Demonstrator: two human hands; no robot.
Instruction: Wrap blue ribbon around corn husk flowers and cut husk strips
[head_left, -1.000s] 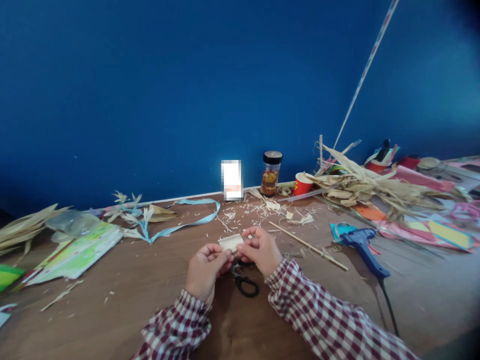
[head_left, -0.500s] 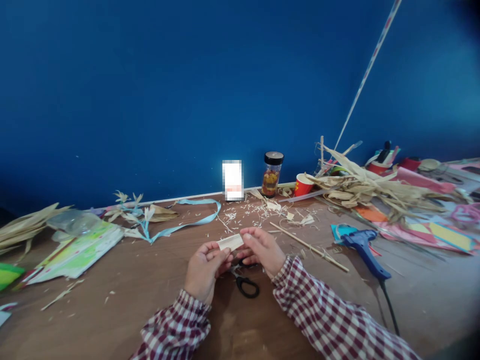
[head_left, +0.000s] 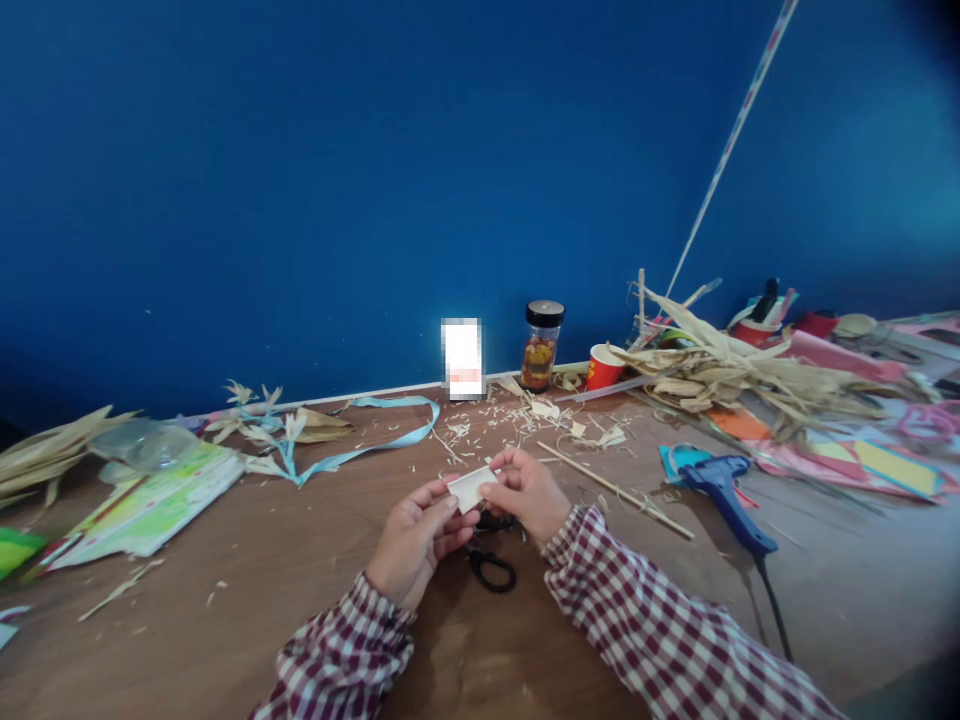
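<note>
Between my two hands is a small pale piece of corn husk [head_left: 472, 488], flat and roughly rectangular, held above the table. My left hand [head_left: 416, 535] pinches its left end between thumb and fingers. My right hand [head_left: 531, 492] grips its right end, the thumb lying on the near face. Below the hands lie black-handled scissors [head_left: 493, 572]; one loop shows, while the blades are mostly hidden by my fingers.
Husk scraps [head_left: 487, 425] litter the brown table [head_left: 300, 620]. To the right are a thin stick [head_left: 619, 492], a blue glue gun [head_left: 724, 490] with its cord, and piled dry husks [head_left: 750, 375]. A jar [head_left: 540, 350] and red paper cup [head_left: 602, 368] stand near the wall; blue ribbon [head_left: 390, 440] lies left.
The piece of husk has tilted so more of its face shows. My right thumb has moved down onto its near face, and my hands have come slightly closer together.
</note>
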